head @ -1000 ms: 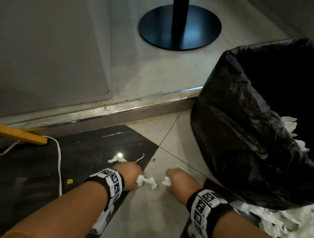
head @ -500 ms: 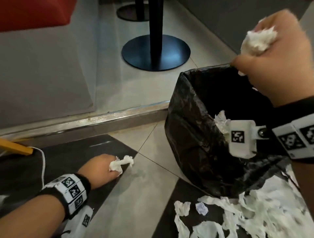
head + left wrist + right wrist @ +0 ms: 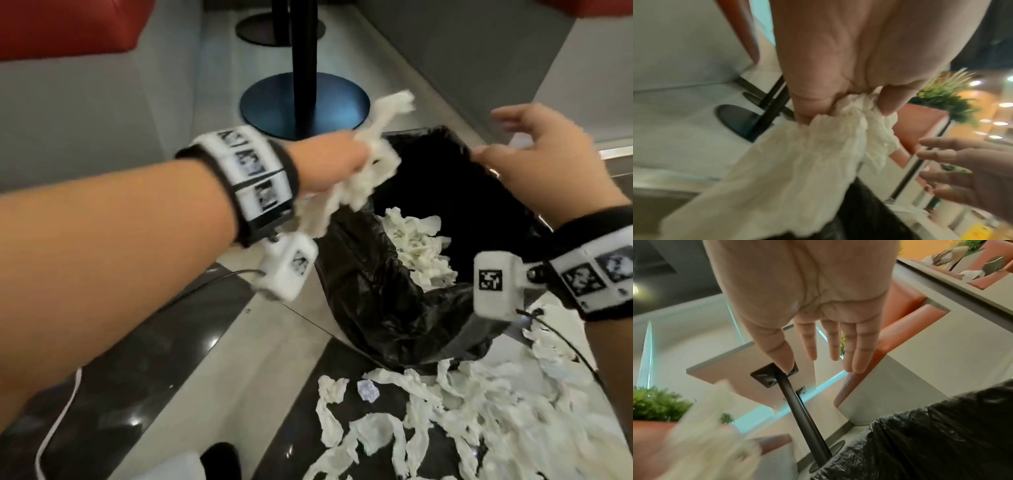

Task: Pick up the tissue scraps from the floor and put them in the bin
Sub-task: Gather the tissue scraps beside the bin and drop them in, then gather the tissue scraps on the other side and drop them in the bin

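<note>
My left hand (image 3: 337, 164) grips a bunch of white tissue scraps (image 3: 370, 164) at the left rim of the bin (image 3: 370, 291), which is lined with a black bag. The left wrist view shows the fingers (image 3: 813, 104) curled round that crumpled tissue (image 3: 797, 159). My right hand (image 3: 534, 154) hovers over the bin's far right rim, fingers spread and empty; the right wrist view shows its bare palm (image 3: 818, 288) above the black bag (image 3: 931, 434). More tissue (image 3: 418, 246) lies inside the bin. Several tissue scraps (image 3: 462, 404) litter the dark floor in front of it.
A black table pedestal (image 3: 305, 102) with a round base stands just behind the bin. A grey bench base with red seats (image 3: 68, 27) runs along the left. A white cord (image 3: 58, 421) lies on the floor at lower left, beside a dark shoe (image 3: 219, 459).
My left hand has risen from the floor to the bin's rim with its tissue. My right hand, which held a tissue wad over the bin, has let it go and is spread empty.
</note>
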